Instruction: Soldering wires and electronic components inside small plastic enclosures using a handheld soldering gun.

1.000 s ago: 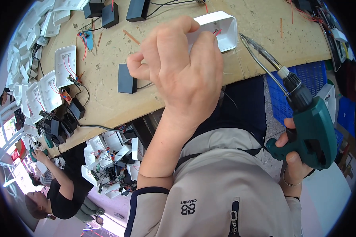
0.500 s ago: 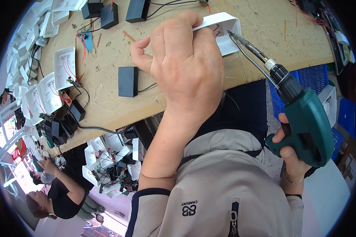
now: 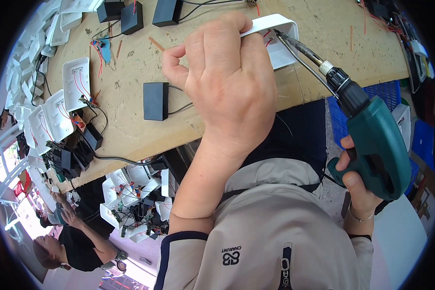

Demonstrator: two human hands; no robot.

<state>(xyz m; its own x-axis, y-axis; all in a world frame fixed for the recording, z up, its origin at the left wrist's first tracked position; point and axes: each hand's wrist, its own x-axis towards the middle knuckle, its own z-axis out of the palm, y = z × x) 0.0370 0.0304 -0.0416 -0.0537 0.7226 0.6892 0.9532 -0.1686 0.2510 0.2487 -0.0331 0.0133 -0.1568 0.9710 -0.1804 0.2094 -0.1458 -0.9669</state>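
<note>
My left hand [image 3: 232, 82] is closed around a white plastic case [image 3: 285, 54], held above the table edge with its open side toward the right. Short red wires show inside the case; my fingers hide the rest. In my right hand [image 3: 358, 189] is a green trigger-style soldering gun [image 3: 383, 145], gripped by its handle. Its dark tip and the thin metal feed tube beside it reach into the case, close to the red wires. Whether the tip touches them I cannot tell. A black box-shaped adapter [image 3: 155, 101] with a cable lies left of my left wrist.
White cases with red wires [image 3: 76, 84] and a large heap of white cases [image 3: 26, 72] line the worktable's [image 3: 130, 130] left side. More black adapters [image 3: 167, 12] lie at the back. Wired assemblies [image 3: 137, 203] are piled below. Blue crates [image 3: 379, 96] stand right. A co-worker [image 3: 77, 241] works at lower left.
The soldering gun's tip has shifted slightly left and up, deeper into the case. The case sits slightly farther right. At lower left, the co-worker's hands have moved down.
</note>
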